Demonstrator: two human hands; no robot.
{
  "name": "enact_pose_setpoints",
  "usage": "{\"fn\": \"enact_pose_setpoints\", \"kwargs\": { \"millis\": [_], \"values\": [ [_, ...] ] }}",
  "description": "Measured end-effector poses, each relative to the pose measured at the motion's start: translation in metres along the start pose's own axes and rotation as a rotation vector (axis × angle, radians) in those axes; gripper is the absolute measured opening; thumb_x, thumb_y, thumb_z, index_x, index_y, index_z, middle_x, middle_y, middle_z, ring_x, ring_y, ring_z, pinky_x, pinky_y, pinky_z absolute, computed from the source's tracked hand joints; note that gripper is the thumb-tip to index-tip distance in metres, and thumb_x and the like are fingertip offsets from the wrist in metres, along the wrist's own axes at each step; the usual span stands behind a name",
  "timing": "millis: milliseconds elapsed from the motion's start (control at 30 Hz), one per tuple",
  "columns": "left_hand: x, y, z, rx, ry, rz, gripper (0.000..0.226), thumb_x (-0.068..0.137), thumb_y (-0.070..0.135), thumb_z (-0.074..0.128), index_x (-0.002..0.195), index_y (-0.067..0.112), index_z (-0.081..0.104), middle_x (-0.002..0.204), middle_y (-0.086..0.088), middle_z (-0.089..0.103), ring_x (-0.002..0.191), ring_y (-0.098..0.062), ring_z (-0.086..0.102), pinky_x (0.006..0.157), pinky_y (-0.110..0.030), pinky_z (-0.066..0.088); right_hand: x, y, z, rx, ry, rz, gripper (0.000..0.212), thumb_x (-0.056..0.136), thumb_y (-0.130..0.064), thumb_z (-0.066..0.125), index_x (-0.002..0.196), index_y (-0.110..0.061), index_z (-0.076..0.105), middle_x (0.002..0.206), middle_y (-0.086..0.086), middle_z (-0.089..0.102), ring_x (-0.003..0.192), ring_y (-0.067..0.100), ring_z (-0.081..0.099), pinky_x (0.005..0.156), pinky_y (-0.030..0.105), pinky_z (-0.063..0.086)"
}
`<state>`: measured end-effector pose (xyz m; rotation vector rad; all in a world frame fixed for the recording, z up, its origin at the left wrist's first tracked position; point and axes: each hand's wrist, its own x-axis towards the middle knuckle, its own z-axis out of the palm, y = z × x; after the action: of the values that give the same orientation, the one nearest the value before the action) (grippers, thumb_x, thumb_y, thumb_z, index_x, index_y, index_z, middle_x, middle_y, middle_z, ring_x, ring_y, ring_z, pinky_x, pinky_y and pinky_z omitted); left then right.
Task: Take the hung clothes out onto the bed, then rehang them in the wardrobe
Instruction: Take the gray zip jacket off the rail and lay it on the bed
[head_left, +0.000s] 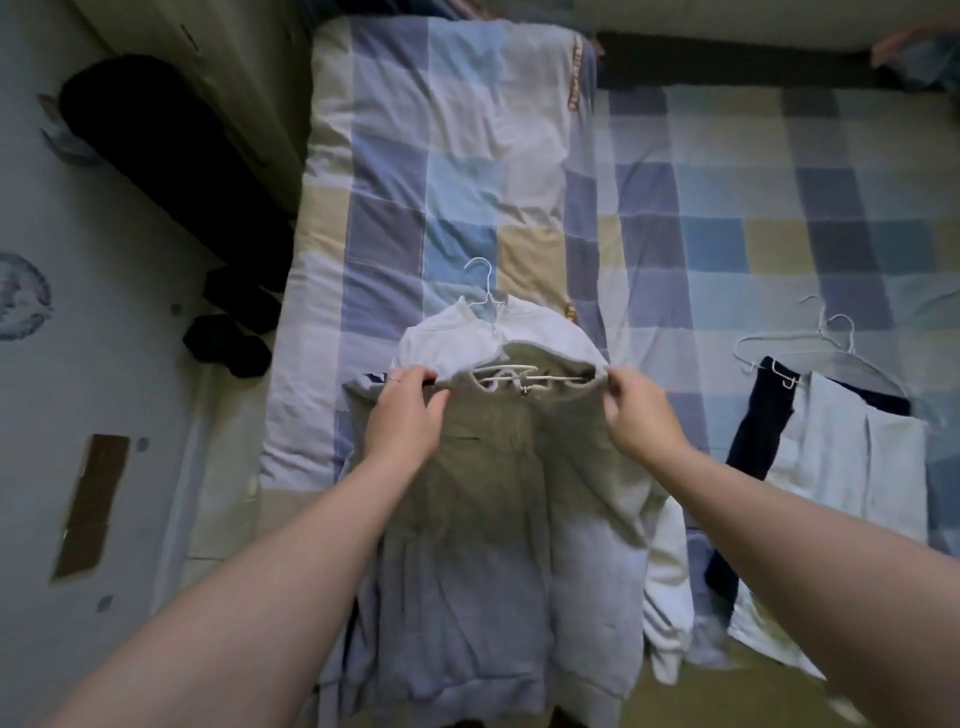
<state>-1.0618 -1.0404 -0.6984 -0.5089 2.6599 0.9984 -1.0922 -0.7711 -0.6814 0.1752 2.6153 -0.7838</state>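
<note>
A grey hooded top (498, 519) lies flat on the bed, its white-lined hood (498, 338) folded back toward the far side. A white wire hanger (485, 291) sticks its hook out past the hood, and more white hanger wire (524, 376) shows in the neck opening. My left hand (405, 415) pinches the neckline at the left shoulder. At the right shoulder my right hand (641, 415) pinches the same edge. To the right, dark navy trousers (758, 426) and a pale blue garment (852, 467) lie on the bed with white hangers (826, 348).
The bed carries a folded checked quilt (441, 156) on the left and a checked sheet (779, 208) on the right. A long black bag (166, 145) leans by the left wall. Dark slippers (228, 338) sit on the floor beside the bed.
</note>
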Motion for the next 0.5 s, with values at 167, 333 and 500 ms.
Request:
{"fn": "enact_pose_setpoints", "kwargs": {
  "millis": [167,333,500],
  "values": [
    [-0.002,-0.006,0.011,-0.029,-0.133,-0.041,0.061,0.094,0.039,0.061,0.149,0.022,0.039,0.16,-0.009,0.026,0.146,-0.025,0.027,0.117,-0.034,0.024,-0.008,0.004,0.019,0.146,-0.149,0.057,0.066,0.098,-0.028,0.055,0.155,-0.017,0.023,0.162,0.001,0.018,0.149,0.013,0.015,0.121,0.036,0.017],
    [-0.033,0.006,-0.001,0.066,-0.198,-0.021,0.068,0.095,0.056,0.05,0.154,0.032,0.027,0.165,0.0,0.012,0.151,-0.022,0.007,0.121,-0.042,0.015,-0.064,-0.012,0.01,0.236,-0.128,0.125,0.064,0.101,-0.035,0.047,0.156,-0.022,0.017,0.162,-0.007,0.016,0.149,0.008,0.012,0.121,0.031,0.013],
    [-0.066,0.036,-0.022,0.102,-0.224,0.064,0.069,0.094,0.063,0.044,0.154,0.04,0.02,0.166,0.008,0.002,0.151,-0.017,-0.002,0.122,-0.045,0.01,-0.109,-0.027,-0.008,0.326,-0.035,0.1,0.064,0.1,-0.041,0.047,0.155,-0.026,0.019,0.162,-0.01,0.018,0.148,0.007,0.014,0.122,0.036,0.015]
  ]
}}
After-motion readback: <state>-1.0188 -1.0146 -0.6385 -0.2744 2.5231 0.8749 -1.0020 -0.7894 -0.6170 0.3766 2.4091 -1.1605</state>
